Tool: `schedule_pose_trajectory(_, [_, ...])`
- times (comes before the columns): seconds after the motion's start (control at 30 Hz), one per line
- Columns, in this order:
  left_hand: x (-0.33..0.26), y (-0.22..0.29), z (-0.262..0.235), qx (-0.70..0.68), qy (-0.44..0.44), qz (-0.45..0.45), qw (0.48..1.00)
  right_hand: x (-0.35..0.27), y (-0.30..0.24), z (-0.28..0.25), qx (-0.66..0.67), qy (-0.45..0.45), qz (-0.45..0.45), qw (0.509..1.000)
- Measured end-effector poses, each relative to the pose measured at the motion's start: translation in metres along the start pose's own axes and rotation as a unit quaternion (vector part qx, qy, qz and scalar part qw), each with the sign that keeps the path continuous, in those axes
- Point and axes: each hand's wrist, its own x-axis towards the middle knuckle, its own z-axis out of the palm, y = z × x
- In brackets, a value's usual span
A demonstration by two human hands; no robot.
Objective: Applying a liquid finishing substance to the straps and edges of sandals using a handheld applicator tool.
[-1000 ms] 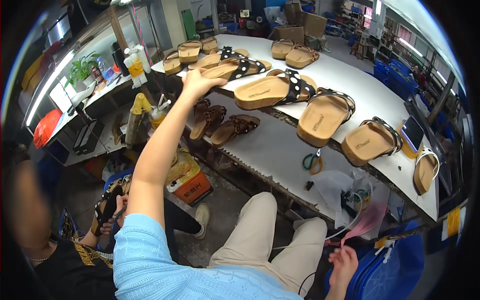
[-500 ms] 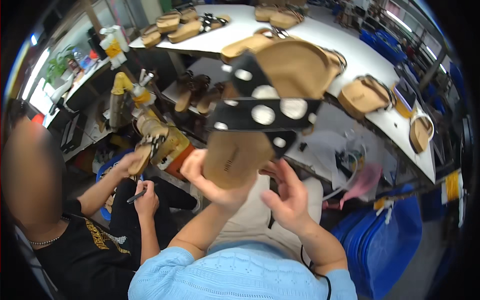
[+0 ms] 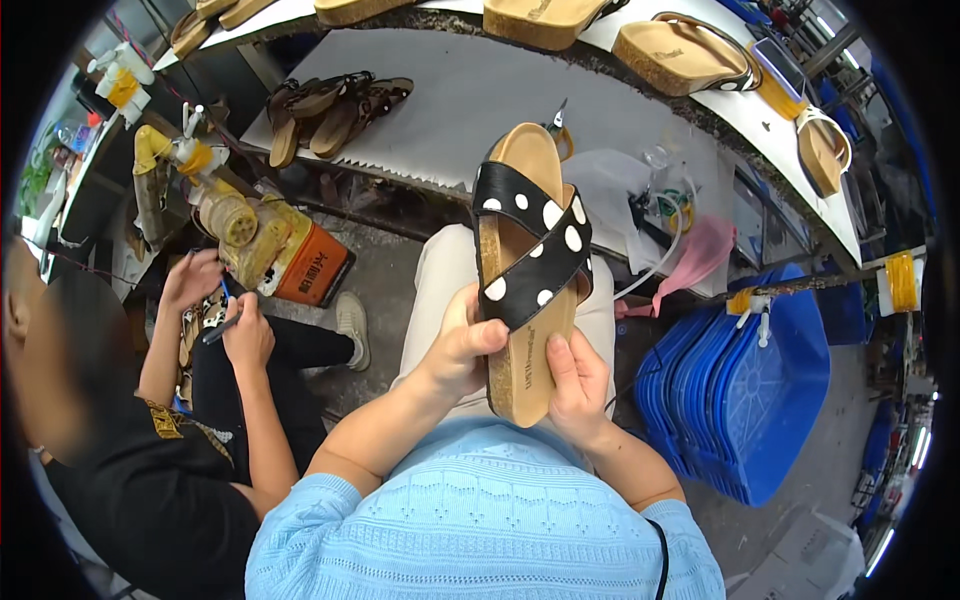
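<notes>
Sandal (image 3: 527, 275) held over the lap, heel end toward the person, toe end pointing away toward the tabletop (image 3: 470, 95). Cork-coloured footbed and thick cork sole; two wide black straps with white polka dots cross over the middle in an X. Dark print on the heel part of the footbed (not readable as anything useful). Sole edge looks clean, straps lie flat.

Left hand (image 3: 462, 345) grips the left edge at the heel half, fingers (image 3: 490, 335) wrapped onto the lower strap, thumb on top. Right hand (image 3: 578, 385) cups the heel from below and the right, thumb (image 3: 560, 365) pressed on the footbed. Both hands clenched on the sandal, none released.

Left of the lap: a co-worker in a black shirt (image 3: 150, 500) sits low, their hands (image 3: 225, 310) together around a thin dark tool. Right of the lap: stack of blue plastic bins (image 3: 760, 390) on the floor.

Farther out: grey tabletop with a small pile of dark brown sandals (image 3: 330, 105), scissors with yellow handles (image 3: 560, 130) just past the toe. At the far edge, a white raised surface carries more cork sandals (image 3: 680, 50) in a row. Glue-stained yellow containers (image 3: 235, 215) sit at the left, beside an orange box (image 3: 310, 265).
</notes>
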Motion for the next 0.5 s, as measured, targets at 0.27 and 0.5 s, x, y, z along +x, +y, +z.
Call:
schedule_pose_trajectory(0.27, [-0.001,-0.017,-0.008,-0.035,-0.009,-0.006,0.999,-0.004,0.002,-0.007,-0.061,-0.070,-0.014,0.996])
schedule_pose_trajectory(0.5, [-0.004,-0.007,-0.019,0.099,-0.031,0.002,0.995,-0.012,0.022,-0.011,-0.051,-0.082,0.011,0.995])
